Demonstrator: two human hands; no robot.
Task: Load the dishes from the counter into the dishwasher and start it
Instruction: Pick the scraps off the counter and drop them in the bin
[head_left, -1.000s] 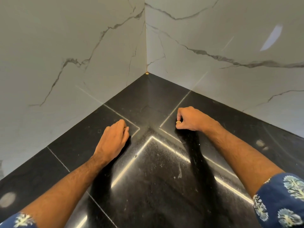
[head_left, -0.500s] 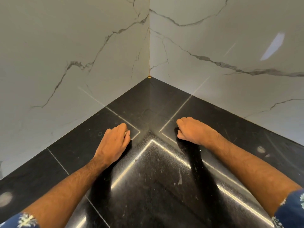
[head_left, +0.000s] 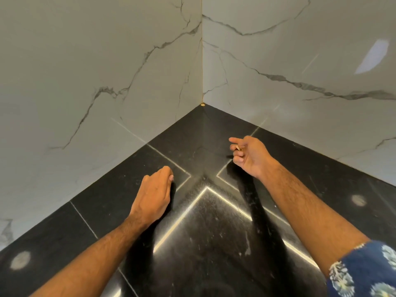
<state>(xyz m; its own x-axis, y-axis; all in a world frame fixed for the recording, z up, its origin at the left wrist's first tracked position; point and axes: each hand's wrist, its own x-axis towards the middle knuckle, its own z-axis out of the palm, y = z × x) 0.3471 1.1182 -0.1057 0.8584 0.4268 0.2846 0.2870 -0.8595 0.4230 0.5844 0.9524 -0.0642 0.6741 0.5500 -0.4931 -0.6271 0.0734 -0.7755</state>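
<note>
No dishes and no dishwasher are in view. My left hand rests palm down on the black stone counter, fingers together and slightly bent, holding nothing. My right hand is raised a little above the counter near the corner, turned so the palm side shows. Its index finger points left and the other fingers are loosely curled. A gold ring shows on one finger; nothing is held.
Two white marble walls with grey veins meet in a corner behind the counter. A small gold dot sits at the foot of the corner seam. Thin light seams cross the counter.
My right hand has lifted off the counter and rolled over, moving slightly toward the corner. My left hand has stayed where it was.
</note>
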